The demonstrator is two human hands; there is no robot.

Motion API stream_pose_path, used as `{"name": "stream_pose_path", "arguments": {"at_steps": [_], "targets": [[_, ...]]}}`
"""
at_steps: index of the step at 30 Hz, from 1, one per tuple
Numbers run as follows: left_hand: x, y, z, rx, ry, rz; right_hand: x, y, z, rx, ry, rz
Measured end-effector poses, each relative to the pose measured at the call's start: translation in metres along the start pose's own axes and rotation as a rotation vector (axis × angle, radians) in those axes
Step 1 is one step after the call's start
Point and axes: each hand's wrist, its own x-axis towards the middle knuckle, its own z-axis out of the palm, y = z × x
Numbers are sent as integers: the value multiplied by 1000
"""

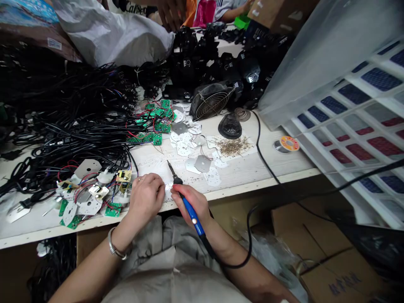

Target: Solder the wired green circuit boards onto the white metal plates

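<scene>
1. Soldering iron (191,210) crossed the front edge of the white counter (240,176), its tip pointing away from the body, likely for safety.
2. Black cables (94,128) lay heaped toward the left, which probably left the middle free for handwork.
3. Fan (212,103) stood behind, perhaps to move air.
4. Right hand (199,201) wrapped the blue handle, presumably for control; left hand (147,195) was curled, its grip too hidden to tell.
5. Solder spool (286,144) sat off right, away from the clutter.
6. Small white plate (168,191) showed between both hands.
</scene>
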Motion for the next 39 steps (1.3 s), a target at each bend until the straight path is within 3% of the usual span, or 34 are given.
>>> {"name": "stream_pose_path", "arguments": {"at_steps": [6,10,14,17,26,31,39], "targets": [[2,-6,3,-54,7,99,-5,-1,-10,215,148,171],[0,-10,6,-162,56,131,-11,1,-23,160,216,141],[-1,-12,7,-156,59,157,-19,2,-24,79,292,329],[0,-12,7,-142,54,187,-21,0,-22,63,306,380],[-1,-12,7,-168,30,170,-4,-7,-29,-6,195,192],[0,-9,6,-114,-3,143,-2,-6,-29,-32,160,161],[2,-8,4,-86,-32,125,-4,-4,-27,-17,183,94]]}}
